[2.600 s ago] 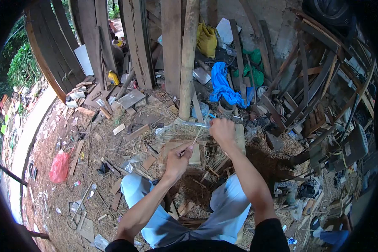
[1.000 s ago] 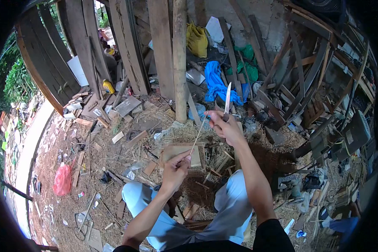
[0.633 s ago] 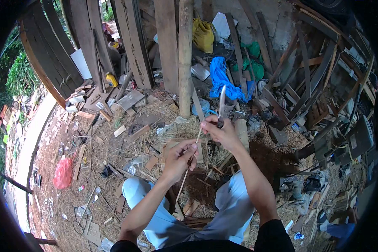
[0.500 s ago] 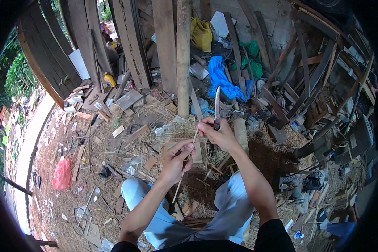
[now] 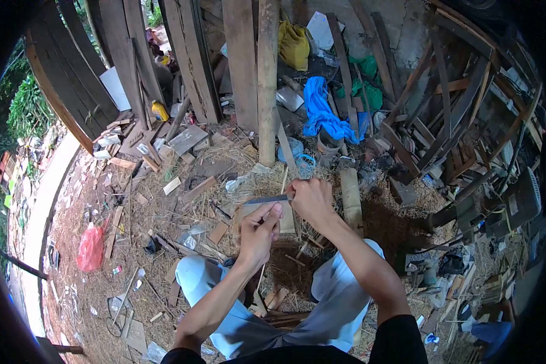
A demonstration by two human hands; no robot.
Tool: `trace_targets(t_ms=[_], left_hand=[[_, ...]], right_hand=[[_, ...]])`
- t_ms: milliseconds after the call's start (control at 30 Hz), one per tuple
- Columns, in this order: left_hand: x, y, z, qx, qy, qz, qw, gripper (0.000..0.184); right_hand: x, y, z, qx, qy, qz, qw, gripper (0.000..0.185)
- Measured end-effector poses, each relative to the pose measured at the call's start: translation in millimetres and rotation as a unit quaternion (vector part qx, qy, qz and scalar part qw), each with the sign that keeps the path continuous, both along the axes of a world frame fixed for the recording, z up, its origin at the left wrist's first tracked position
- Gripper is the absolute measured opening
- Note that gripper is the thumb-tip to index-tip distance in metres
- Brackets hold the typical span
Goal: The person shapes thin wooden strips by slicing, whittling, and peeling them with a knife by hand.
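My right hand is closed around the handle of a knife. Its blade points left and lies across a thin wooden stick, just above my left thumb. My left hand is closed on that stick, which runs up past the blade and down below the hand toward my knees. Most of the knife's handle is hidden by my right fingers. Below both hands sits a pale wooden block.
A bamboo post stands straight ahead. Wood scraps and straw cover the ground, with a pink plastic bag at left. Beyond the post lie a blue tarp and a yellow sack. Leaning planks crowd the right.
The knife has swung from pointing up and away to lying leftward across the stick. My right hand has turned over and come slightly down; my left hand stays on the stick.
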State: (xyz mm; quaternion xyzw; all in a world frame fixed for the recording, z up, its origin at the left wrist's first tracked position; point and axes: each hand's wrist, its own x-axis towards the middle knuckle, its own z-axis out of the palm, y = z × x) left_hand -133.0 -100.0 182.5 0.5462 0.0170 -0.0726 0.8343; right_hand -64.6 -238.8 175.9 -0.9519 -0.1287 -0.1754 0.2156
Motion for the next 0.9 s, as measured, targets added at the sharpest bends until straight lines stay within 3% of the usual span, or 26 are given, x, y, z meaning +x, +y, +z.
trace_targets(t_ms=[67, 133, 167, 233, 267, 333, 433, 500, 600, 833, 900], left_hand=[[-4, -1, 6, 0.002, -0.004, 0.015, 1.0, 0.016], [-19, 5, 17, 0.161, 0.002, -0.024, 0.987, 0.02], [-24, 4, 17, 0.164, 0.0, -0.023, 0.986, 0.02], [-36, 2, 15, 0.056, 0.029, -0.045, 0.997, 0.023], [-27, 8, -1, 0.039, 0.022, -0.029, 0.999, 0.024], [-17, 12, 0, 0.021, 0.027, -0.023, 0.999, 0.025], [-9, 8, 11, 0.021, 0.047, -0.021, 0.998, 0.027], [-3, 10, 11, 0.02, 0.035, -0.034, 0.999, 0.026], [0, 11, 11, 0.024, 0.037, -0.023, 0.999, 0.025], [-7, 19, 6, 0.011, 0.046, -0.064, 0.997, 0.022], [-6, 20, 4, 0.002, 0.052, -0.071, 0.996, 0.022]], right_hand=[[12, -8, -7, -0.016, 0.002, -0.045, 0.999, 0.013], [34, -31, -9, -0.025, 0.016, -0.152, 0.988, 0.015], [47, -54, -8, -0.017, 0.028, -0.216, 0.976, 0.016], [58, -74, -8, 0.065, 0.039, -0.248, 0.966, 0.02], [58, -71, -6, 0.064, 0.03, -0.242, 0.968, 0.02], [28, -56, 4, 0.147, 0.013, -0.109, 0.983, 0.025], [13, -31, 4, 0.247, 0.077, -0.037, 0.965, 0.036], [2, -14, 15, 0.478, 0.214, 0.127, 0.843, 0.031], [-5, -4, 22, 0.488, 0.219, 0.21, 0.818, 0.025], [3, -15, 18, 0.507, 0.194, 0.173, 0.822, 0.023], [6, -17, 17, 0.554, 0.196, 0.15, 0.795, 0.022]])
